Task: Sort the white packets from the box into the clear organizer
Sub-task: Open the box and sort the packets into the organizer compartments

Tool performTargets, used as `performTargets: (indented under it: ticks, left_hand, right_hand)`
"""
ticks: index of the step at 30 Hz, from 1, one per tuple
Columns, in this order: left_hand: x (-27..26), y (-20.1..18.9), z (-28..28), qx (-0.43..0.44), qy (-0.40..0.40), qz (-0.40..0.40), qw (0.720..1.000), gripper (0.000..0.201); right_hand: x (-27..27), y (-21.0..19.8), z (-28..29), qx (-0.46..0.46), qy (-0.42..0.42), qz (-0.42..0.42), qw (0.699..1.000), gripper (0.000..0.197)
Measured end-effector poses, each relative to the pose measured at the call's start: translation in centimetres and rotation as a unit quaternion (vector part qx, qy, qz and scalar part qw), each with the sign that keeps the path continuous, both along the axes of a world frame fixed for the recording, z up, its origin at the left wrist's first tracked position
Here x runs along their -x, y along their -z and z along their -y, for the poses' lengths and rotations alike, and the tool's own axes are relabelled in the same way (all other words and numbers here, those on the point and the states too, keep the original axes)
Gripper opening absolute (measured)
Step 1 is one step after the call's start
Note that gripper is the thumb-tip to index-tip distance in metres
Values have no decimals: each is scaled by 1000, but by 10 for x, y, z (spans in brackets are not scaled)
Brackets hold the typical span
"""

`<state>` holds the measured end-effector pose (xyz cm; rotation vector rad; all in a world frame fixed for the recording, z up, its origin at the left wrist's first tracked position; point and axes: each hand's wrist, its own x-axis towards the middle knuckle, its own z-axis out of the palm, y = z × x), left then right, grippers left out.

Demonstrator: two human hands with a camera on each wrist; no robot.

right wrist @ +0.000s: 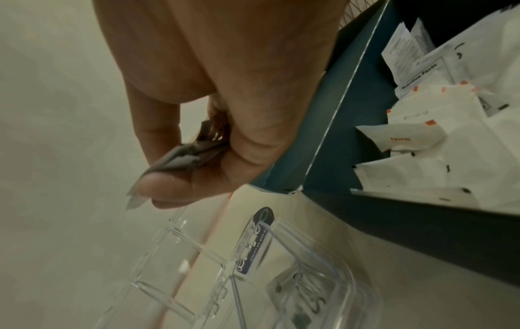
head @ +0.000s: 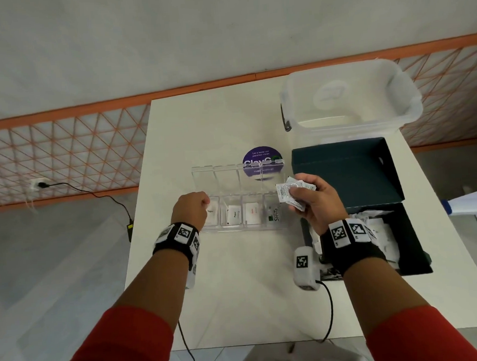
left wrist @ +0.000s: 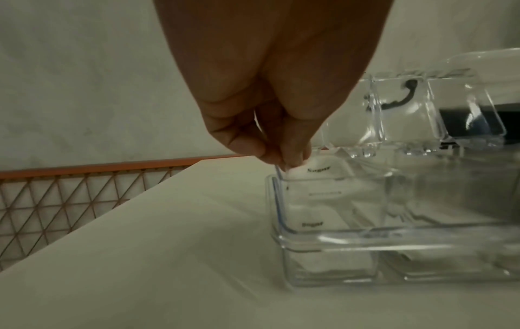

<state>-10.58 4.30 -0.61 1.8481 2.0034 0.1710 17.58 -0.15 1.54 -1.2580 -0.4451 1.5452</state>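
— Two hands busy?
— Yes. My left hand (left wrist: 267, 106) pinches a sugar packet (left wrist: 315, 170) over the clear organizer's (head: 240, 208) leftmost compartment; my right hand (head: 315, 200) grips several white packets (head: 292, 191) beside the dark box (head: 414, 247).

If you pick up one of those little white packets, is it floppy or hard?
Probably floppy: the packets fanned in the right hand look bent and creased. Likely very light, since that hand holds several at once. They may slide apart easily, as those in the box lie in a loose jumble.
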Motion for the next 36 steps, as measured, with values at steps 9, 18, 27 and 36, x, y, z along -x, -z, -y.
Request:
performTargets:
  ticks: [9,18,27,36]
  left_hand:
    - [0,7,8,46,102,-108,988,30]
    - [-15,-15,3,100,117,-160,975,31]
    - [-80,-66,16,33,136,307,941,47]
    - [-84,-58,10,-34,-10,375,926,28]
  right_hand:
    - [12,0,-2,0,1,-7,1000,26]
    - [18,1,0,12,-38,-41,998,24]
    - [27,0,4,-10,-56,-6,998,21]
    - [19,2,13,10,-42,-10,999,23]
